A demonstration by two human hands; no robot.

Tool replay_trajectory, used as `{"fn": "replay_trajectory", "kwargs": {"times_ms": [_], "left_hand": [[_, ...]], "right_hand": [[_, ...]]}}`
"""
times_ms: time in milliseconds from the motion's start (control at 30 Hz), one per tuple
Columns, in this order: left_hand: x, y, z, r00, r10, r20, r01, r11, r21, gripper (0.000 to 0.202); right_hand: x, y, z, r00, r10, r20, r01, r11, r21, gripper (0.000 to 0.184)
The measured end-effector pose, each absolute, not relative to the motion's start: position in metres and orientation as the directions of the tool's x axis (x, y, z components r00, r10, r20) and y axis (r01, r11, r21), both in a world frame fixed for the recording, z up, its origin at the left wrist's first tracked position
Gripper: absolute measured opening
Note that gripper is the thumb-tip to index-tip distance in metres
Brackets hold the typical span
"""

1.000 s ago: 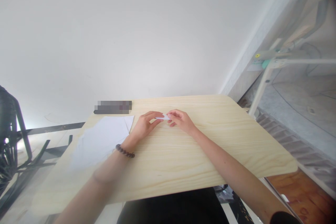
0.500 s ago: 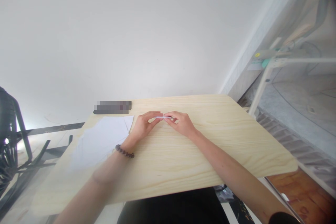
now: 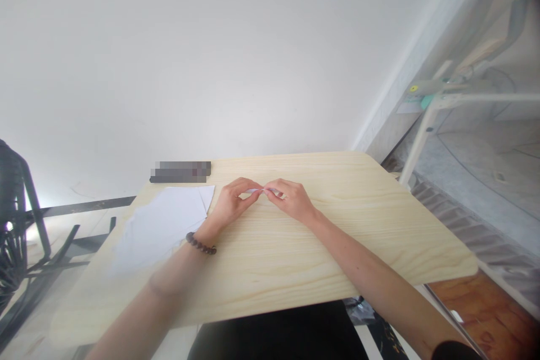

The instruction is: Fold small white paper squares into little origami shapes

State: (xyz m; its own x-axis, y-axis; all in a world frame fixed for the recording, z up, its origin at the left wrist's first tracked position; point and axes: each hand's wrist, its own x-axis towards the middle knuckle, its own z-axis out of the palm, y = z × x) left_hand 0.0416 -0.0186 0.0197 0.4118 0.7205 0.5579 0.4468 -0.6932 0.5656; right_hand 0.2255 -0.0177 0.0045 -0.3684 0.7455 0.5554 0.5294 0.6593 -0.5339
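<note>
A small, narrow piece of folded white paper [image 3: 253,190] is pinched between both hands above the middle of the wooden table [image 3: 270,259]. My left hand [image 3: 233,198], with a dark beaded bracelet [image 3: 201,243] at the wrist, grips its left part between thumb and fingers. My right hand [image 3: 292,198] pinches the right part, its fingertips almost meeting those of the left. Most of the paper is hidden behind the fingers, so its exact shape cannot be made out.
Loose white sheets [image 3: 164,225] lie spread on the table's left side. Behind them, near the wall, sits a dark pixelated object [image 3: 180,172]. A black chair [image 3: 25,208] stands at the left, and a white metal frame [image 3: 424,129] rises past the right edge.
The left fingers have closed in slightly at the paper's middle, and less of its edge shows between the fingertips. Both hands otherwise stay in place.
</note>
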Motion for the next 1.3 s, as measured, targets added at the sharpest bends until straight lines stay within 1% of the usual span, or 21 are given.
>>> {"fn": "replay_trajectory", "kwargs": {"times_ms": [200,400,600,833,1100,1300], "left_hand": [[0.0422,-0.0211,0.0207,0.415,0.741,0.528,0.472,-0.671,0.572,0.018],[0.0436,-0.0223,0.0213,0.39,0.784,0.483,0.476,-0.621,0.623,0.019],[0.044,-0.0207,0.0201,0.346,0.793,0.502,0.484,-0.609,0.628,0.019],[0.0435,-0.0192,0.0188,0.368,0.755,0.543,0.469,-0.655,0.593,0.016],[0.0441,-0.0192,0.0177,0.333,0.807,0.489,0.479,-0.591,0.65,0.019],[0.0432,-0.0194,0.019,0.348,0.784,0.514,0.484,-0.619,0.618,0.017]], "right_hand": [[0.2258,-0.0195,0.0057,-0.394,0.732,0.556,0.54,0.674,-0.504,0.019],[0.2247,-0.0196,0.0051,-0.38,0.742,0.553,0.535,0.664,-0.522,0.018],[0.2242,-0.0201,0.0069,-0.356,0.752,0.555,0.527,0.652,-0.546,0.019],[0.2247,-0.0193,0.0061,-0.356,0.753,0.554,0.534,0.65,-0.541,0.018],[0.225,-0.0193,0.0068,-0.351,0.754,0.556,0.541,0.648,-0.536,0.019],[0.225,-0.0186,0.0071,-0.343,0.755,0.558,0.534,0.646,-0.546,0.019]]}}
